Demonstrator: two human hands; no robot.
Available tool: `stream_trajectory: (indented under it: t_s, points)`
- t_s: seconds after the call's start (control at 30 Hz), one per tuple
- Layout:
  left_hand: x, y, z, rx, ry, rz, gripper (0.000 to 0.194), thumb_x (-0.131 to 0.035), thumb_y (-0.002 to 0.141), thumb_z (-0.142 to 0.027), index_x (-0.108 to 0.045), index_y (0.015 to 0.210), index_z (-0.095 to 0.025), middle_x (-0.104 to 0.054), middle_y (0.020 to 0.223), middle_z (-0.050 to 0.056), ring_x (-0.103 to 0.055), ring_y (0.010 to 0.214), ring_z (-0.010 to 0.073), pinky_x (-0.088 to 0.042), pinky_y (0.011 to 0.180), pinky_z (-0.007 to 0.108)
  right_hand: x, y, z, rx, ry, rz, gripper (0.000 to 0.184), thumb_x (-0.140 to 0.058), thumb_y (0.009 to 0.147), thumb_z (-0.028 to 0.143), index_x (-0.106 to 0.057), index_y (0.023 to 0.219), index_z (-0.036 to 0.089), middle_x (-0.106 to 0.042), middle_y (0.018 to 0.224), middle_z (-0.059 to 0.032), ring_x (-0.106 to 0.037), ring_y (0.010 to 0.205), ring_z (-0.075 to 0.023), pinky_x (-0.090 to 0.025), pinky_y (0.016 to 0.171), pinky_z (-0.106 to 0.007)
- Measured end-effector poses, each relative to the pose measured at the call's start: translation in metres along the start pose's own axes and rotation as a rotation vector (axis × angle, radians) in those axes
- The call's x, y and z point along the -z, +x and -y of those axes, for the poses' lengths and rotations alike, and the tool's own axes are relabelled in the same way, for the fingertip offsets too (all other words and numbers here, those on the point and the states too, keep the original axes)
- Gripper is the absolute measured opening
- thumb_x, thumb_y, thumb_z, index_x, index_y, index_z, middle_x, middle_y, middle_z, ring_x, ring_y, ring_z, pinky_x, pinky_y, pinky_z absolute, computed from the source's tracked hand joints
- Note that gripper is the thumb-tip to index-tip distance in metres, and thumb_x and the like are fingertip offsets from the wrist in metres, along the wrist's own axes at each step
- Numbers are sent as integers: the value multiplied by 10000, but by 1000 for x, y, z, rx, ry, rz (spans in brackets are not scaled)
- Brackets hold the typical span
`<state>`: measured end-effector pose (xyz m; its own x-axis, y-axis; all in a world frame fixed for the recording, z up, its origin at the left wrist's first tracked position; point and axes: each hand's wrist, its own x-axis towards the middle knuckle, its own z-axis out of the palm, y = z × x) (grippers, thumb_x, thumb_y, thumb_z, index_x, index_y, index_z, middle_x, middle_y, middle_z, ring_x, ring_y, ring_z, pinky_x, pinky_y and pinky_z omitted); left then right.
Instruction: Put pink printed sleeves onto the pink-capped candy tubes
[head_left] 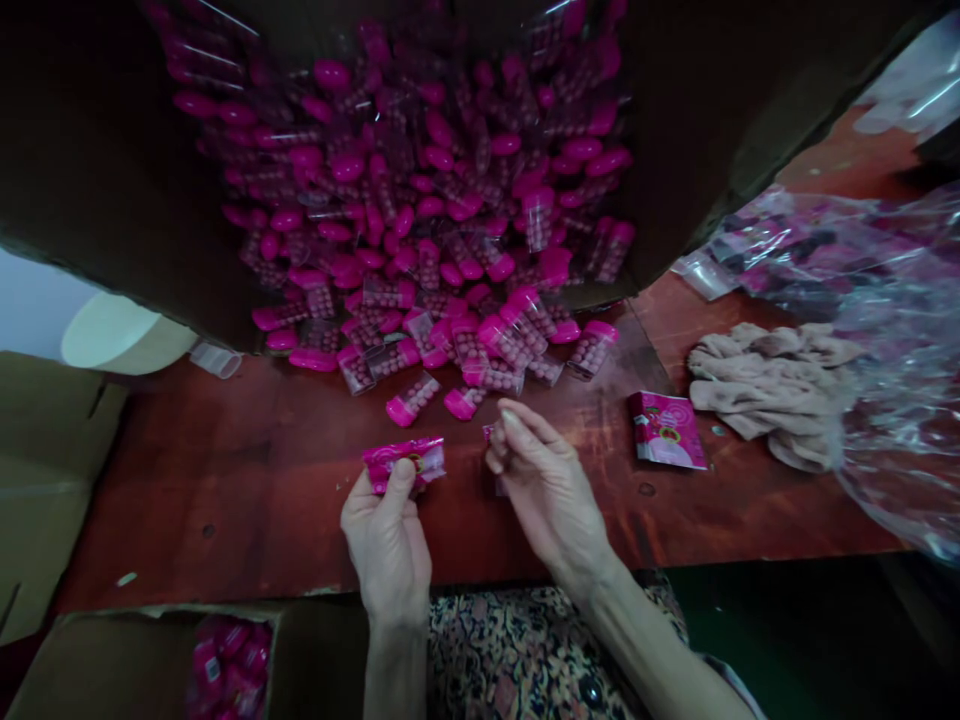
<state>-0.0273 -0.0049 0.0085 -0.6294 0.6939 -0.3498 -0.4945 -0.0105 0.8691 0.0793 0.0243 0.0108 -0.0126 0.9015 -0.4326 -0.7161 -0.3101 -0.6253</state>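
Note:
My left hand [390, 540] is closed, its thumb pressing on a pink printed label [381, 463] with a pale, shiny right end. Whether a container sits inside that label I cannot tell. To its right, my right hand [551, 490] is raised over the table with thumb and fingers pinched together. A bit of pink shows beside those fingertips, but the thing they hold is mostly hidden. Just beyond both hands lie small clear tubes of pink balls with pink caps, among them a loose candy tube [412, 398]. A stack of pink printed labels [667, 430] rests to the right.
A large cardboard box [690, 130] on its side spills many capped tubes onto the red table [247, 480]. At right are a crumpled beige cloth [772, 390] and clear plastic bags [900, 400]. A white bowl [124, 335] stands left; an open carton [135, 660] with pink packs sits below.

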Motion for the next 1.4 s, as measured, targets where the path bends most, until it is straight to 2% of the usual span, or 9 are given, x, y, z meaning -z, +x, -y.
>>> stream_trajectory:
  t_s: [0.1,0.37,0.53,0.73,0.87,1.03,1.1,1.23,1.4]
  points:
    - [5,7,-5,96,-62,-28,152,-783,584,-214,-659,659,-166,-669,640,-30,-589,577,79,-478,594,195,3,-2,1,222,-250,-16,107,-703,703,258,-730,805,275,-626,679,33,-497,589,-93,-409,555,-232]
    - [7,6,-6,284,-130,26,124,-786,589,-233,-691,644,-175,-687,623,-11,-618,557,92,-481,481,139,-8,-13,-19,605,-972,326,164,-756,663,164,-722,815,213,-567,799,-21,-542,779,-170,-470,680,-313]
    - [9,8,-6,328,-193,42,147,-801,554,-183,-684,637,-149,-675,603,-9,-610,542,86,-481,474,132,-2,-8,-21,804,-1074,372,21,-699,735,157,-710,729,174,-585,711,-29,-533,699,-159,-469,605,-292]
    - [10,8,-9,397,-217,-21,206,-837,460,-153,-679,592,-146,-660,553,-20,-578,470,77,-481,455,147,1,-12,-27,1093,-1027,387,90,-639,771,78,-695,751,145,-656,656,-40,-554,602,-127,-487,551,-244]
    - [15,10,-15,397,-195,-83,170,-812,497,-115,-669,585,-143,-660,549,-7,-578,464,91,-476,446,160,-6,-19,-26,1044,-960,461,46,-664,763,107,-680,739,143,-681,656,-34,-601,584,-115,-514,561,-227]
    - [28,29,-34,296,-252,-252,212,-557,817,-128,-631,618,-137,-645,570,1,-562,479,87,-464,459,190,-21,-13,-7,880,-869,434,88,-657,784,165,-623,703,167,-628,612,7,-595,563,-105,-511,535,-214]
    - [32,35,-44,189,-290,-330,279,-473,860,-86,-624,633,-147,-649,583,-16,-569,499,77,-457,474,186,-29,3,0,927,-1084,413,65,-575,837,145,-631,816,172,-642,712,-19,-605,664,-130,-527,630,-257]
    - [29,35,-51,192,-319,-271,291,-448,866,-65,-633,652,-136,-651,587,-7,-556,486,72,-427,452,184,-45,41,3,891,-1756,630,428,-476,767,-21,-551,1175,87,-524,1255,-180,-459,1167,-313,-420,951,-469]
    - [20,31,-46,245,-361,-218,224,-503,837,-57,-644,683,-138,-673,639,-3,-557,496,63,-418,462,174,-52,57,-4,842,-1962,742,457,-460,733,-55,-536,1177,24,-509,1238,-225,-391,1218,-359,-367,994,-491]
